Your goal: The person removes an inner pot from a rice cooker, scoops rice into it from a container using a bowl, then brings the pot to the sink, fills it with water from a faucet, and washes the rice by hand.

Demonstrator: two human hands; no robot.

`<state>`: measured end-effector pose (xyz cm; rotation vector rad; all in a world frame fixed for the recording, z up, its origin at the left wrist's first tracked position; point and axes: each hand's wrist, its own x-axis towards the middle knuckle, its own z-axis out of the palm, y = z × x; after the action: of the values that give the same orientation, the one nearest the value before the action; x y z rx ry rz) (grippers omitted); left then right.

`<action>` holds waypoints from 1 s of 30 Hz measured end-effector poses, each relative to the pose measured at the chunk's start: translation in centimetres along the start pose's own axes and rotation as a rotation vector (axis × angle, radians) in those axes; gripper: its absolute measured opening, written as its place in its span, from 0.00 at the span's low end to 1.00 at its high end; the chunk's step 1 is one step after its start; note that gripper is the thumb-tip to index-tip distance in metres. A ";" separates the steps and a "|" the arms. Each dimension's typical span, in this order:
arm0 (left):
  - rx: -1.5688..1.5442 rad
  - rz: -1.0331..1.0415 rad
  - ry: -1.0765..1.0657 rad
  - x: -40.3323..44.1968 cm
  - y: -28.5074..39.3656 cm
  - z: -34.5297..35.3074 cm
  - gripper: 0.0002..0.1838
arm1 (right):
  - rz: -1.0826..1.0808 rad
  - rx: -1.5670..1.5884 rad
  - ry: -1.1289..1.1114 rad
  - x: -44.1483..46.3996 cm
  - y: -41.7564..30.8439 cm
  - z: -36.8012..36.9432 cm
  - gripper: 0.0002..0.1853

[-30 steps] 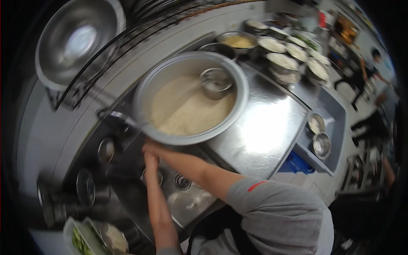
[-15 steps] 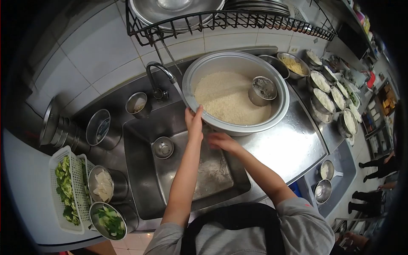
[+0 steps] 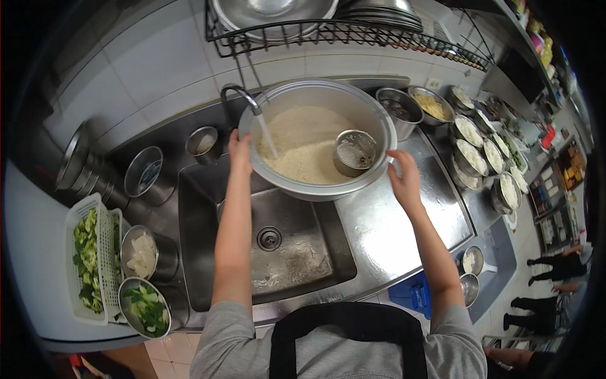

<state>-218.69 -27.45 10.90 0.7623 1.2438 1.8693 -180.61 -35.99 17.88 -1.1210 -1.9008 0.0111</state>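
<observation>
A large grey metal pot (image 3: 297, 183) of raw rice (image 3: 300, 136) stands across the back of the sink and the counter. My left hand (image 3: 240, 155) grips its left rim, and my right hand (image 3: 405, 180) holds the right rim. Inside, on the rice, rests a metal cup (image 3: 347, 167) with some grains in it. From the curved faucet (image 3: 243, 95), a stream of water (image 3: 266, 136) runs into the left part of the pot. Below lies the steel sink (image 3: 290, 265), its drain (image 3: 269, 238) in view.
To the left stand a white basket of broccoli (image 3: 115, 268), a bowl of leafy greens (image 3: 146, 309) and a container of pale slices (image 3: 140, 254). Several rice-filled bowls (image 3: 470, 156) line the right counter. Overhead hangs a black wire rack (image 3: 353, 30). People (image 3: 536, 306) stand far right.
The pot has shifted left, so the water now falls inside it. My right hand has moved from near the pot's front to its right rim. A small metal bowl in the sink is no longer visible.
</observation>
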 end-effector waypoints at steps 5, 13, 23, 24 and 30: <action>-0.063 0.084 0.145 -10.8 -0.2 2.9 0.45 | 0.020 -0.463 -0.984 6.7 -2.0 9.3 0.13; -0.033 0.260 0.240 -9.9 -0.4 3.0 0.44 | -0.334 -0.460 -0.860 11.1 -4.4 19.4 0.10; 0.000 0.324 0.148 -9.0 -0.8 2.3 0.42 | 0.085 0.158 -0.969 15.9 -5.4 28.5 0.17; -0.079 0.291 0.127 -9.4 -0.3 2.4 0.41 | -0.196 0.006 -0.782 15.1 -5.0 30.2 0.18; 0.078 0.344 0.162 -9.0 -0.8 2.1 0.42 | -0.320 -0.164 -1.104 13.8 -4.7 33.1 0.15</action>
<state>-211.93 -33.83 10.26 0.9286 1.3595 2.2059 -209.41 -15.81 9.66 -0.9647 -3.0918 0.3673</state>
